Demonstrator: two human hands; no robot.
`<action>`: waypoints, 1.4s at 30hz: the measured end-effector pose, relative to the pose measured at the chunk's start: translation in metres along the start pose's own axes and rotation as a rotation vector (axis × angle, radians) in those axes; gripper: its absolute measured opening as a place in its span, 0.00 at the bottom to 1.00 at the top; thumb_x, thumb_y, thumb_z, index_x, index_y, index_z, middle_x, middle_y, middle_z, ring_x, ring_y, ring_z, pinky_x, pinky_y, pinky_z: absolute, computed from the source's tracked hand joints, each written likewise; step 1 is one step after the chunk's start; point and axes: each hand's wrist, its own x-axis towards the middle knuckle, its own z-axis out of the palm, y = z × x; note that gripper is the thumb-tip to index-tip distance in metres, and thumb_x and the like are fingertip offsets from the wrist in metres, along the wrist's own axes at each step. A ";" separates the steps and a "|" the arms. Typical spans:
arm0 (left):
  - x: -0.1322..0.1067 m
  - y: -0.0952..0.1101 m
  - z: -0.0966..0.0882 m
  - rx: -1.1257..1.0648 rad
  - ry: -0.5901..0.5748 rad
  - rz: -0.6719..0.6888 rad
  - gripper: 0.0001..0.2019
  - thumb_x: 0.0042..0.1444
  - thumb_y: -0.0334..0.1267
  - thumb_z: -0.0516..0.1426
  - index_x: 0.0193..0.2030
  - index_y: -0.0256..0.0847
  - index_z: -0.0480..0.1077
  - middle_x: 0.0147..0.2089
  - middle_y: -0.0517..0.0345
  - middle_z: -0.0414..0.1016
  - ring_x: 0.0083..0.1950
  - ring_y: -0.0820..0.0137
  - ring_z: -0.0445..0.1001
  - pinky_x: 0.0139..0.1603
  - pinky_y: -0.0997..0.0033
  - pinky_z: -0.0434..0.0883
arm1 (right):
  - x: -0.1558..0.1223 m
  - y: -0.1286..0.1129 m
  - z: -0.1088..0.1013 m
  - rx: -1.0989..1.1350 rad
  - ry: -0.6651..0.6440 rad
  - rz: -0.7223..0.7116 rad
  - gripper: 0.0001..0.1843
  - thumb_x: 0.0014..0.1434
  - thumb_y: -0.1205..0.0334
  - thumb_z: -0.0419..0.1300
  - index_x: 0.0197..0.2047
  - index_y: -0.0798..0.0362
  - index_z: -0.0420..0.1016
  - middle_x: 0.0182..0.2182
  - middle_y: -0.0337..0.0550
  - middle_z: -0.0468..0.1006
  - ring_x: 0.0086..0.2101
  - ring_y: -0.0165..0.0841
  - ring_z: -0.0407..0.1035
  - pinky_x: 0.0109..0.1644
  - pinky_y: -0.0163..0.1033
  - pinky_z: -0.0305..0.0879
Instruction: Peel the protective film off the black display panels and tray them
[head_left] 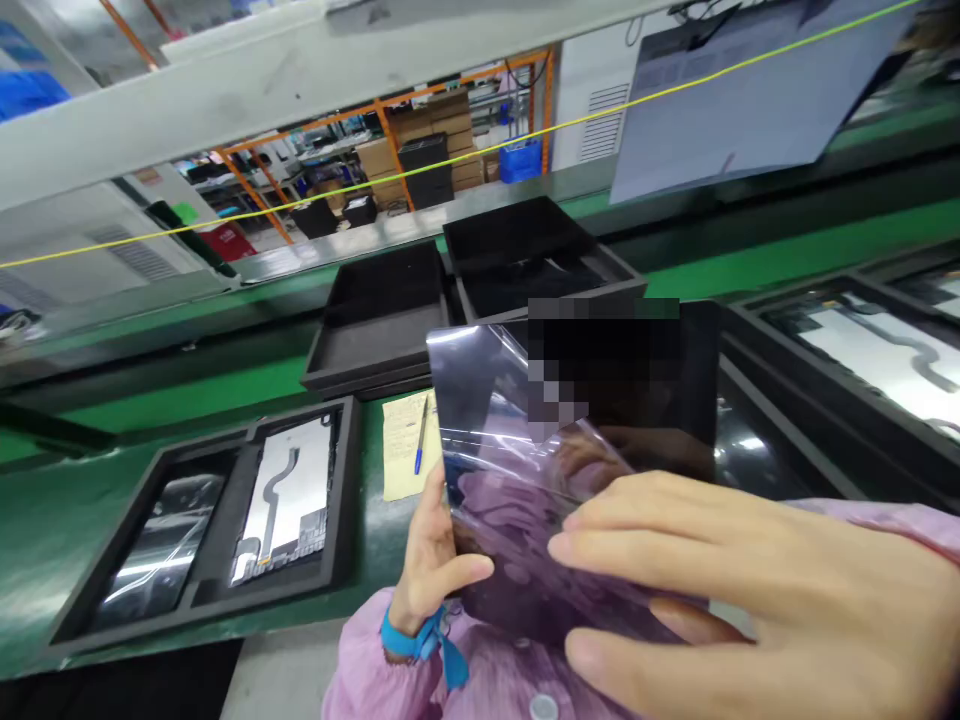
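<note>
My left hand (433, 560), with a blue band at the wrist, grips a dark glossy screen panel (675, 390) by its left side, thumb on the front. The panel is tilted up towards me and mirrors the pink sleeves. A clear film (480, 400) covers its left part, its diagonal edge running down towards my right hand (720, 580). That hand reaches in from the right across the panel's lower front, fingers stretched and apart. Whether its fingertips touch the film I cannot tell.
On the green bench, a black tray (345, 500) at left holds a dark panel (165, 540) and a silver-backed screen (289, 490). A blue pen (421, 440) lies on a yellow note (397, 470). More black trays (375, 350) stand behind; others (810, 310) line the right.
</note>
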 end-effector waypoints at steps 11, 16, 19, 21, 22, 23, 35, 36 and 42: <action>-0.006 -0.001 -0.012 -0.058 0.063 -0.059 0.39 0.38 0.30 0.69 0.59 0.59 0.68 0.56 0.66 0.76 0.61 0.62 0.71 0.59 0.71 0.70 | 0.013 0.002 -0.008 -0.039 -0.098 -0.228 0.20 0.65 0.66 0.45 0.40 0.60 0.79 0.50 0.48 0.71 0.59 0.35 0.58 0.72 0.37 0.41; -0.001 0.007 -0.003 -0.147 0.021 -0.123 0.43 0.38 0.31 0.68 0.63 0.58 0.63 0.52 0.60 0.79 0.54 0.55 0.76 0.55 0.60 0.74 | 0.020 0.011 -0.017 0.007 -0.159 -0.295 0.16 0.60 0.68 0.49 0.33 0.64 0.78 0.53 0.57 0.69 0.63 0.38 0.52 0.72 0.38 0.42; 0.009 0.010 0.005 -0.199 0.059 -0.141 0.41 0.39 0.35 0.67 0.64 0.53 0.63 0.52 0.59 0.79 0.59 0.54 0.72 0.61 0.57 0.69 | 0.025 0.028 -0.022 0.047 -0.089 -0.291 0.15 0.63 0.71 0.48 0.33 0.65 0.75 0.58 0.61 0.64 0.65 0.40 0.48 0.70 0.42 0.51; 0.019 0.010 0.007 -0.104 0.155 -0.101 0.32 0.47 0.40 0.63 0.62 0.50 0.67 0.58 0.59 0.74 0.64 0.56 0.66 0.67 0.58 0.62 | 0.028 0.044 -0.022 0.023 0.050 -0.219 0.12 0.64 0.70 0.51 0.32 0.62 0.72 0.57 0.58 0.65 0.64 0.40 0.50 0.68 0.45 0.57; 0.024 0.009 0.006 -0.018 0.216 -0.075 0.26 0.52 0.42 0.60 0.60 0.49 0.69 0.61 0.59 0.71 0.67 0.58 0.63 0.69 0.59 0.58 | 0.030 0.053 -0.020 -0.004 0.142 -0.157 0.11 0.64 0.68 0.54 0.30 0.60 0.71 0.55 0.54 0.68 0.63 0.40 0.53 0.66 0.46 0.59; 0.029 0.009 0.005 0.071 0.273 -0.054 0.22 0.55 0.43 0.57 0.58 0.49 0.71 0.63 0.60 0.69 0.68 0.59 0.60 0.70 0.59 0.55 | 0.032 0.061 -0.017 -0.029 0.246 -0.082 0.11 0.63 0.66 0.56 0.28 0.58 0.68 0.51 0.49 0.72 0.61 0.39 0.57 0.65 0.47 0.60; 0.051 0.028 -0.010 0.618 0.295 0.219 0.14 0.55 0.36 0.60 0.49 0.49 0.77 0.57 0.64 0.75 0.64 0.64 0.67 0.70 0.61 0.56 | 0.046 0.096 0.004 0.222 0.657 0.452 0.18 0.57 0.62 0.60 0.20 0.54 0.59 0.37 0.40 0.77 0.52 0.37 0.67 0.62 0.49 0.63; 0.052 0.026 -0.011 0.604 0.290 0.224 0.15 0.56 0.35 0.59 0.50 0.49 0.76 0.57 0.64 0.75 0.64 0.65 0.67 0.70 0.62 0.56 | 0.045 0.097 0.005 0.224 0.658 0.447 0.18 0.57 0.62 0.60 0.19 0.54 0.59 0.37 0.40 0.77 0.52 0.37 0.67 0.62 0.48 0.63; 0.053 0.021 -0.007 0.497 0.307 0.183 0.15 0.53 0.36 0.62 0.48 0.45 0.77 0.59 0.60 0.73 0.64 0.59 0.67 0.70 0.55 0.57 | 0.037 0.108 0.010 0.245 0.694 0.373 0.15 0.58 0.65 0.61 0.21 0.55 0.64 0.37 0.41 0.78 0.50 0.35 0.69 0.59 0.44 0.64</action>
